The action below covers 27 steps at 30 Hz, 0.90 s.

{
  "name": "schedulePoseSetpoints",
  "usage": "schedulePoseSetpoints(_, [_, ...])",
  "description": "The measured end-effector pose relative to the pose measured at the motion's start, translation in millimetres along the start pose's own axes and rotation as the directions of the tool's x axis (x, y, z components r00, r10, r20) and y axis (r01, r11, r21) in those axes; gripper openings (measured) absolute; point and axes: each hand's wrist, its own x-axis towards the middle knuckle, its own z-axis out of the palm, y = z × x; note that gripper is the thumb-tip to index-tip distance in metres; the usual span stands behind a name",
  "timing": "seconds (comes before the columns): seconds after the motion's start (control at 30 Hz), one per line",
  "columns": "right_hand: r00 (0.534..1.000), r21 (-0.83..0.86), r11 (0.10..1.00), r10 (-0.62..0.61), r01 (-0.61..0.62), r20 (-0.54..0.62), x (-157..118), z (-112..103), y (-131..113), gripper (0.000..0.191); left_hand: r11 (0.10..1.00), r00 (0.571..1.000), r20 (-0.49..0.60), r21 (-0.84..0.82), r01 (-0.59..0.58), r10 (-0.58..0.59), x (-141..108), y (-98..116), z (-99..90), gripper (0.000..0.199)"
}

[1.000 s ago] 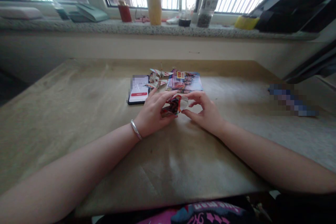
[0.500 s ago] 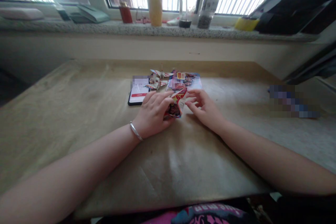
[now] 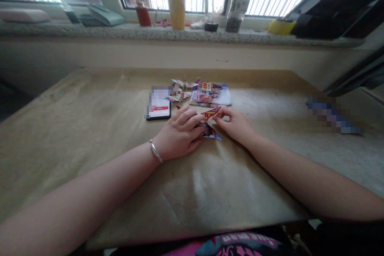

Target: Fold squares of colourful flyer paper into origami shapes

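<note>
A folded piece of printed paper (image 3: 211, 131), red, yellow and blue, lies on the table between my hands. My left hand (image 3: 181, 134) rests over its left part, fingers stretched out and pressing it down; that part is hidden. With thumb and forefinger, my right hand (image 3: 232, 123) pinches a flap at the paper's right side, where a white inner face shows. Just beyond are folded paper cranes (image 3: 180, 95) and a stack of printed paper sheets (image 3: 211, 94). A phone (image 3: 160, 108) with a lit screen lies to the left of them.
The tabletop (image 3: 120, 192) reaches back to a wall below a stone windowsill (image 3: 105, 32). On the sill stand a red bottle (image 3: 143, 14), a tall yellow cylinder (image 3: 175, 0), clear containers and a black bag (image 3: 339, 6). A blurred-out bluish object (image 3: 334, 116) lies at the right.
The paper has come down from a tilted, raised position to lie flatter on the table. My left hand has spread over it, and my right fingers have closed on its right flap.
</note>
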Motion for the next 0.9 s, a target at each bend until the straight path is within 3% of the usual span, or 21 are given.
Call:
schedulePoseSetpoints(0.13, [0.999,0.008,0.999,0.033,-0.033,0.027,2.1,-0.3,3.5,0.016,0.997,0.993,0.112,-0.059,-0.041,0.047,1.5,0.2,0.9,0.030])
schedulePoseSetpoints(0.43, [0.992,0.194,0.978,0.056,-0.077,0.111,3.5,2.9,3.3,0.014,0.983,0.974,0.218,-0.185,-0.012,0.053,3.5,-2.5,3.8,0.035])
schedulePoseSetpoints(0.9, [0.997,0.152,0.987,0.047,-0.057,0.068,0.7,2.3,-2.2,0.017,0.981,0.975,0.211,-0.192,-0.025,0.067,4.9,-2.1,2.8,0.033])
